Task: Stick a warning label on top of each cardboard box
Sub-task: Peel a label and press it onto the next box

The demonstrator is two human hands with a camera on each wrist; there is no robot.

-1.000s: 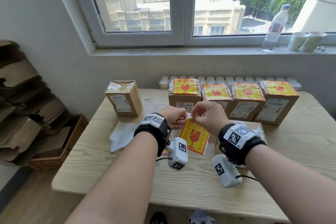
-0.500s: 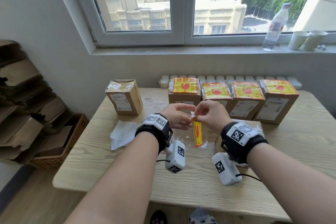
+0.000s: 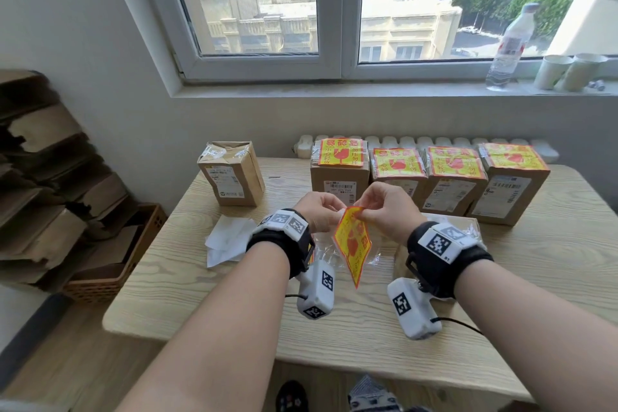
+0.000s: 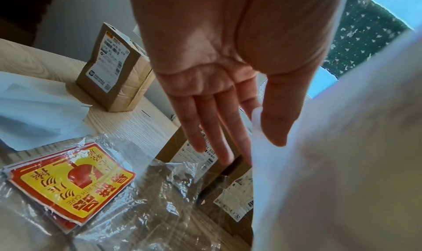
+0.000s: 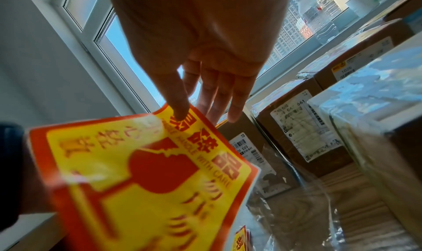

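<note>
Two hands met above the table [image 3: 501, 304]: the right hand [image 3: 384, 211] pinched the top corner of a yellow-and-red warning label [image 3: 352, 244], and the left hand [image 3: 319, 212] pinched the white backing paper [image 4: 260, 128] beside it. Peeling looked to be the step in hand. Below lay a plastic bag of spare labels [image 4: 68, 182]. Farther off, four labelled boxes [image 3: 449, 177] stood in a row, with one unlabelled cardboard box [image 3: 232, 174] apart at left. Next, the freed label probably needs carrying there and pressing flat.
</note>
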